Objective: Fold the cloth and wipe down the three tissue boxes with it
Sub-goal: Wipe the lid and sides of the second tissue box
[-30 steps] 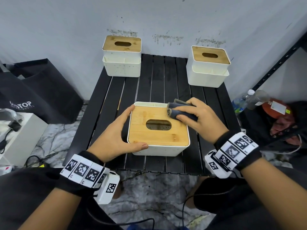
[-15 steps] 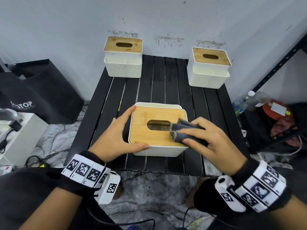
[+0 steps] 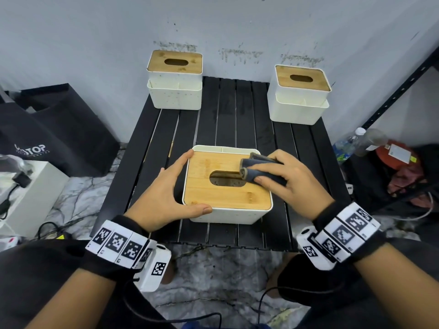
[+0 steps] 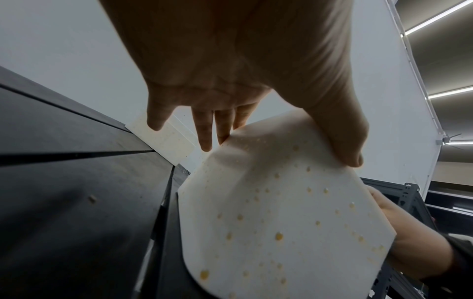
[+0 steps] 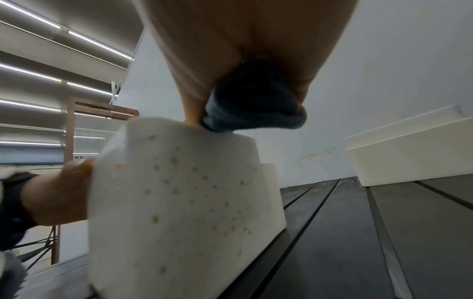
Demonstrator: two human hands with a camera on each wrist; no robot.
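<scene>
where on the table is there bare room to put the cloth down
Bare slats lie between the two back boxes and ahead of the near box. Crowded: both hands flank it.

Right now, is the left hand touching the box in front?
Touching. In the head view the left hand braces the near tissue box: thumb along its front edge, fingers against its left side.

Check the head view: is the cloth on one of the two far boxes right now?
No: the right hand presses the folded cloth on the wooden lid of the near tissue box.
</scene>
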